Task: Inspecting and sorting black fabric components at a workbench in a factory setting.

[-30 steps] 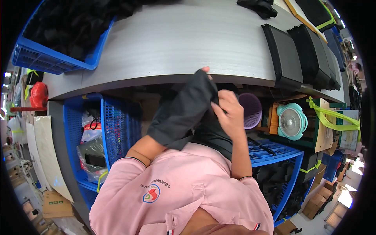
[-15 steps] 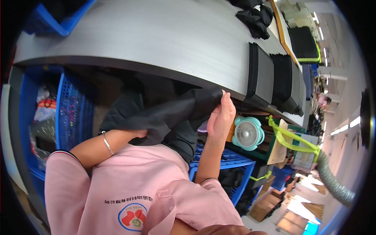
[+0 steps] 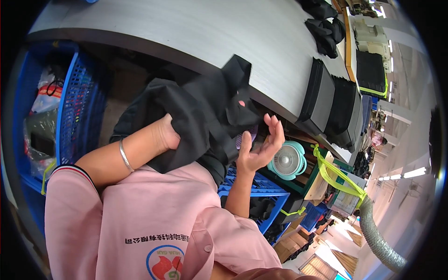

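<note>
Limp black fabric piece, loosely folded, lies over the lap, its upper corner overlapping the near edge of the long pale grey tabletop. Left hand runs into the cloth from the left; most of it is hidden, so cannot tell whether it grips. 1 pink fingertip shows amid the black folds. Thin silver bangle on the left wrist.

Right hand open, fingers apart and pointing up, just beside the cloth's right end, holding nothing visible; contact unclear.

On the tabletop, right side: 2 neat stacks of flat black pieces, crumpled black cloth beyond. Below the edge, right: round teal-rimmed fan, behind the right hand. Far left: blue perforated plastic crate with bagged items inside
</note>
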{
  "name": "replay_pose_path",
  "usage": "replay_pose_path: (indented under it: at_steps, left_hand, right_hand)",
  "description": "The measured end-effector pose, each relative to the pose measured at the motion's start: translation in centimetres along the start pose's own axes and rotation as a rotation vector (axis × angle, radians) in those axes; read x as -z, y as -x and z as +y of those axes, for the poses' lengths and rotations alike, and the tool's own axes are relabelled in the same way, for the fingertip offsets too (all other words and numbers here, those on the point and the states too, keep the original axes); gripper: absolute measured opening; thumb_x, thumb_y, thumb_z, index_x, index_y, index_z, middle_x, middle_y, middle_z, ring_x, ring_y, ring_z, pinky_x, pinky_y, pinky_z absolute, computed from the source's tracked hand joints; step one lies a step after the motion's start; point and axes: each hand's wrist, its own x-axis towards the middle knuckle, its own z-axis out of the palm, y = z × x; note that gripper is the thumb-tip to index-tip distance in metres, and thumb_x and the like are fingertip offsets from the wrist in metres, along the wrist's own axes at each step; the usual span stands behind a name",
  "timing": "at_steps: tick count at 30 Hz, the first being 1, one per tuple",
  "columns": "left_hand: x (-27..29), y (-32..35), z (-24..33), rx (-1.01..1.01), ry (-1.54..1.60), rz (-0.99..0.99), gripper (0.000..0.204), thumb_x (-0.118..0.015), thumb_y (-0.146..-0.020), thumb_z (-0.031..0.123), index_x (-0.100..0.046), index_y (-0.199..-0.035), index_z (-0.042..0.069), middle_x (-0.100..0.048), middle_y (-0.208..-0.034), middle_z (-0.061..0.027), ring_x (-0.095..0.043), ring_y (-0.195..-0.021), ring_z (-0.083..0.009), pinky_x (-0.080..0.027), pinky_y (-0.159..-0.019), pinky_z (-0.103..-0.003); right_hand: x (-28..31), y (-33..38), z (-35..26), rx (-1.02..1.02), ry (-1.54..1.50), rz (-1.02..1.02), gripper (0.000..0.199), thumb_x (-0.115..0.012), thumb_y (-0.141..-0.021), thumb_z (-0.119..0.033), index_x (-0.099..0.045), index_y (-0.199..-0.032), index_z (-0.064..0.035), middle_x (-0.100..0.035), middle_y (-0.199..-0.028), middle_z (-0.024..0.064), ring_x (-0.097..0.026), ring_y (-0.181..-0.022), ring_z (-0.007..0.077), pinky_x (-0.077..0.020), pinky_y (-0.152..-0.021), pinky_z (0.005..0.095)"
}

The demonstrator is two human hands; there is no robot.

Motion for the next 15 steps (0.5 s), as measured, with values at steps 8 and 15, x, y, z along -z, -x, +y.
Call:
replay_pose_path:
  at_steps: [8,15]
  left_hand:
    - [-2.8,1.4,-1.1,0.006,-0.013,0.116,0.031,-0.060,-0.095,0.036,-0.069,-0.100,0.006,-0.072,-0.097,-0.0090,-0.068,-0.082,-0.0200,-0.058,-0.076,-0.034]
    - [-1.1,2.5,1.7,-0.027,0.030,-0.280,0.040,-0.058,-0.097,0.040,-0.066,-0.118,0.007,-0.072,-0.109,-0.0086,-0.068,-0.098,-0.0211,-0.055,-0.089,-0.036]
  right_hand:
    - [-1.2,-0.6,2.4,0.205,0.323,0.206,0.054,-0.071,-0.080,0.008,-0.051,-0.130,0.0072,-0.060,-0.120,0.0186,-0.068,-0.097,0.0281,-0.0528,-0.089,0.0333]
    - [-0.6,0.1,2.8,-0.741,-0.604,-0.093,0.019,-0.064,-0.092,0.003,-0.064,-0.111,0.0012,-0.069,-0.097,0.0026,-0.064,-0.084,0.0079,-0.0495,-0.080,0.0196]
